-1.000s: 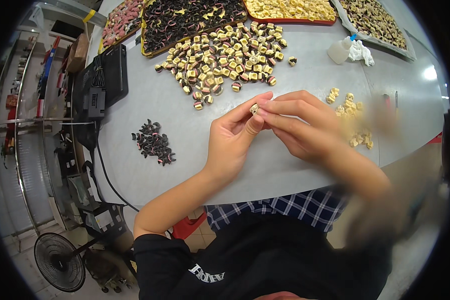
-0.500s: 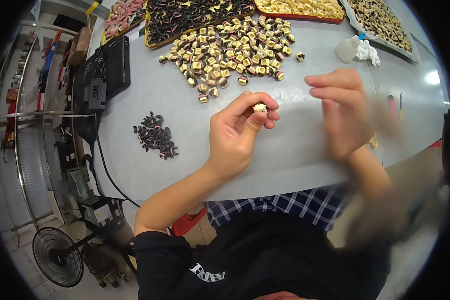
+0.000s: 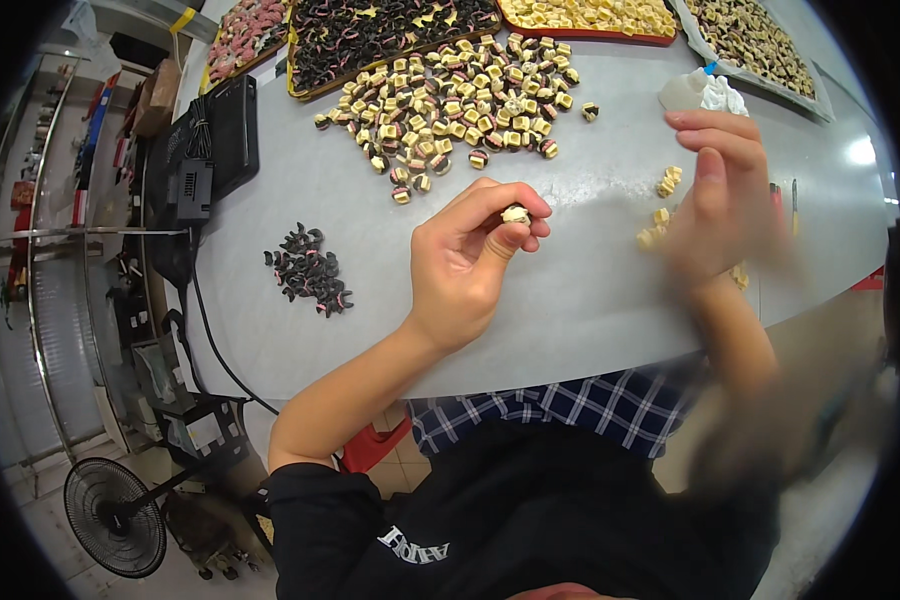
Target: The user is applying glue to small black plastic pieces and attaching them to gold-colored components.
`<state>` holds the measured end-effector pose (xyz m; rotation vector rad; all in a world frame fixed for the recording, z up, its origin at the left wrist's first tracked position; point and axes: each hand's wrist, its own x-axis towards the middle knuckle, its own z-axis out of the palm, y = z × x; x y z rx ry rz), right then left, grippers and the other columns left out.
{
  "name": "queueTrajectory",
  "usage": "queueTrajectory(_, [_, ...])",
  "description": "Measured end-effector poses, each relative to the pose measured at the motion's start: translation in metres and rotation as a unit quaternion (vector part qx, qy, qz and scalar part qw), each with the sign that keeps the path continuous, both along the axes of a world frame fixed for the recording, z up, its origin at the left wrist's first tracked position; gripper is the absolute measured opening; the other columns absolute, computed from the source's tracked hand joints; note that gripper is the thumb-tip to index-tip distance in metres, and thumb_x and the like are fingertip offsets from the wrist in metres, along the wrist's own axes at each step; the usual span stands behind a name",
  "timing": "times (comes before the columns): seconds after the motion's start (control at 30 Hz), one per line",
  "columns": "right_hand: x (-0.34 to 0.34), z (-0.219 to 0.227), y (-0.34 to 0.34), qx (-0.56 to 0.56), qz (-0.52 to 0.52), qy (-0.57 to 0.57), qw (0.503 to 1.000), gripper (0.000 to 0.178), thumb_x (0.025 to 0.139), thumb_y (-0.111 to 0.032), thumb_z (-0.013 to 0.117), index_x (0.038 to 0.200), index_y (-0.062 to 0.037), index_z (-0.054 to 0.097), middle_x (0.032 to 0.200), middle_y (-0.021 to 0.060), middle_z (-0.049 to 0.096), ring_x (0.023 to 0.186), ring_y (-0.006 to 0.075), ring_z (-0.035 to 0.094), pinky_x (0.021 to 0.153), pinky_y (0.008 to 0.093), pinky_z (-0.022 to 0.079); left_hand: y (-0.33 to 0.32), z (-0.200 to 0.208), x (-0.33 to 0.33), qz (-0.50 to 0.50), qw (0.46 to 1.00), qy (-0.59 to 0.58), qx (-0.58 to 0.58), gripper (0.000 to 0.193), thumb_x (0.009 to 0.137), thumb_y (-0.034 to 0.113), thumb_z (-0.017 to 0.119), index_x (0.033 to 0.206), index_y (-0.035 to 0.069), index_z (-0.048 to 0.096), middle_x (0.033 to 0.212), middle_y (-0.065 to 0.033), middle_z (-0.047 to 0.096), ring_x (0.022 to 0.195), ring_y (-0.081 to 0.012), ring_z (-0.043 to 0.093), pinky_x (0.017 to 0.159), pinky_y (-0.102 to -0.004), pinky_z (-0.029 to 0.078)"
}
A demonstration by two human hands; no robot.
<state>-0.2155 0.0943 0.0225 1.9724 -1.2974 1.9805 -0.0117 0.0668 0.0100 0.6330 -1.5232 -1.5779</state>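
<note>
The left hand (image 3: 460,265) is pinching a small cream-and-dark piece (image 3: 516,215) between thumb and forefinger, the other fingers curling behind it. The right hand (image 3: 722,205) is hovering to the right, well apart from the left, its fingers extending and its thumb standing away from them; the lower palm is blurring. Loose cream pieces (image 3: 668,180) are lying on the table (image 3: 570,310) just left of the right hand, partly hidden by it. Dark crescent pieces (image 3: 306,268) are forming a small heap left of the left hand. Beyond the left hand, a broad spread of assembled pieces (image 3: 460,110) is showing cream, pink and dark parts. Farther beyond the hands, a red-rimmed tray (image 3: 595,37) is holding pale yellow pieces. A whitish bottle (image 3: 682,92) and a crumpled white tissue (image 3: 723,96) are resting just beyond the right hand.
</note>
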Motion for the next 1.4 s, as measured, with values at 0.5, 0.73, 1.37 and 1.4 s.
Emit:
queueTrajectory(0.5, [-0.05, -0.005, -0.027, 0.252, -0.235, -0.18, 0.921, 0.067, 0.072, -0.03, 0.071, 0.121, 0.0079, 0.044, 0.123, 0.0223, 0.045, 0.119, 0.0283, 0.041, 0.101, 0.0322, 0.031, -0.038, 0.002, 0.013, 0.162, 0.966, -0.123, -0.161, 0.022, 0.081, 0.004, 0.063, 0.102, -0.004, 0.062, 0.083, -0.0073, 0.061, 0.072, -0.0106, 0.058, 0.063, -0.0193, 0.045])
queueTrajectory(0.73, [-0.095, -0.038, -0.039, 0.373, -0.205, -0.089, 0.901, 0.067, 0.07, -0.028, 0.074, 0.122, 0.0041, 0.045, 0.122, 0.0137, 0.048, 0.113, 0.0175, 0.045, 0.095, 0.0294, 0.035, -0.062, 0.021, 0.042, 0.281, 0.937, -0.142, -0.151, 0.02, 0.081, 0.001, 0.06, 0.1, -0.003, 0.064, 0.081, -0.008, 0.065, 0.072, -0.0103, 0.059, 0.064, -0.0189, 0.046])
queueTrajectory(1.37, [-0.095, -0.045, -0.046, 0.37, -0.13, -0.078, 0.916, 0.027, 0.081, -0.016, 0.063, 0.104, -0.0012, 0.057, 0.083, 0.0042, 0.062, 0.072, 0.0076, 0.054, 0.067, 0.0223, 0.043, -0.05, 0.033, 0.129, 0.197, 0.793, -0.551, -0.171, 0.018, 0.069, 0.003, 0.065, 0.087, 0.001, 0.066, 0.083, -0.0115, 0.063, 0.08, -0.0259, 0.059, 0.07, -0.0316, 0.045])
queueTrajectory(1.4, [-0.092, -0.041, -0.045, 0.383, -0.133, -0.076, 0.911, 0.028, 0.082, -0.014, 0.062, 0.106, -0.0006, 0.056, 0.087, 0.0043, 0.062, 0.077, 0.0079, 0.055, 0.07, 0.0217, 0.043, -0.051, 0.031, 0.129, 0.2, 0.784, -0.548, -0.212, 0.017, 0.07, 0.002, 0.065, 0.087, 0.001, 0.066, 0.082, -0.0111, 0.063, 0.079, -0.0245, 0.059, 0.071, -0.0307, 0.044])
